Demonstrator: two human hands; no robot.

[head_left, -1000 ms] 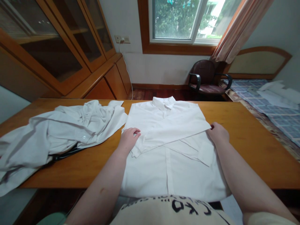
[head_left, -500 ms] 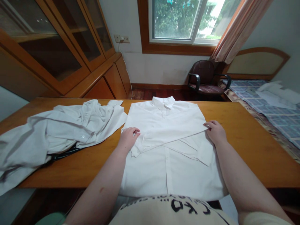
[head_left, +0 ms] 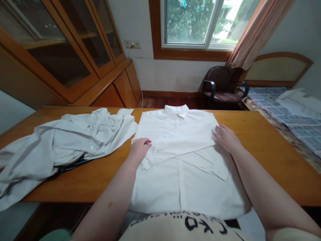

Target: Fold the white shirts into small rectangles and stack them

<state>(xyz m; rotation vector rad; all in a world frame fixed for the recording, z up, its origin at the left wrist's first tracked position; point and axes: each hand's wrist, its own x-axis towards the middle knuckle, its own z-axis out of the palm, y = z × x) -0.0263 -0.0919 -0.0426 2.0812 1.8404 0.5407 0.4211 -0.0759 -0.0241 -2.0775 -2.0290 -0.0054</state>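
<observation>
White shirt point(head_left: 185, 162) lay front-up at frame center on the table point(head_left: 271, 164), sleeves point(head_left: 175, 149) crossed over its front; left hand point(head_left: 140, 149), fingers loosely curled, sat on its left edge, and right hand point(head_left: 227, 138), fingers bent, was at its right edge, but I couldn't tell if either pinched cloth. Main risk, my read: a sideways tug with the loose sleeves unpinned would've skewed or creased them. Hem ran past the table's near edge, bottom center, so a body nudge could've dragged the lot.
</observation>
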